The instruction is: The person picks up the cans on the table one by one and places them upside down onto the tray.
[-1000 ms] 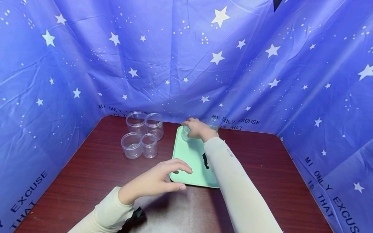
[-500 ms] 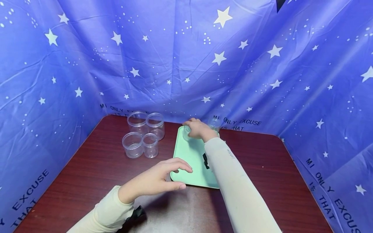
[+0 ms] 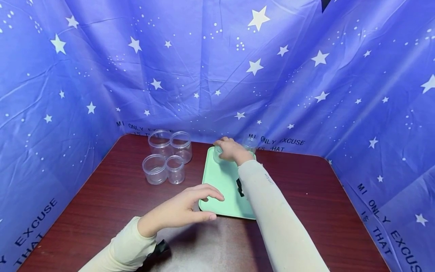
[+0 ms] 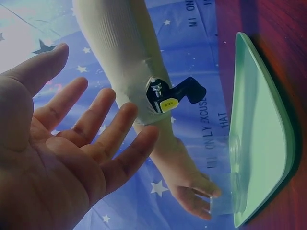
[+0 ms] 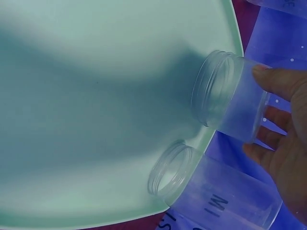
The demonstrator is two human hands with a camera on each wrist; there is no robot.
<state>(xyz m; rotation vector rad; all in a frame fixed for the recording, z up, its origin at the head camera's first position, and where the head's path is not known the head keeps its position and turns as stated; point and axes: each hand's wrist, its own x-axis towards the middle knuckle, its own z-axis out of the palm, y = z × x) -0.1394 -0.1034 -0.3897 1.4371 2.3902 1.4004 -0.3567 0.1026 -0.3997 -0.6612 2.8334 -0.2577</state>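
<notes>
Head view shows me practically no change: my right grip (image 3: 232,150) pinches a jar (image 5: 240,108) mouth-down near the far-left corner of the tray (image 3: 221,181), left grip (image 3: 181,210) spread, so placing seems paused.

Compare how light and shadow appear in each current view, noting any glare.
Head view: whitish sheen at the near side of the table, dark shadow below the left hand; left wrist view: starry curtain washed out at upper left, that hand dim; right wrist view: broad soft shadow across the green tray, paler patches either side.
</notes>
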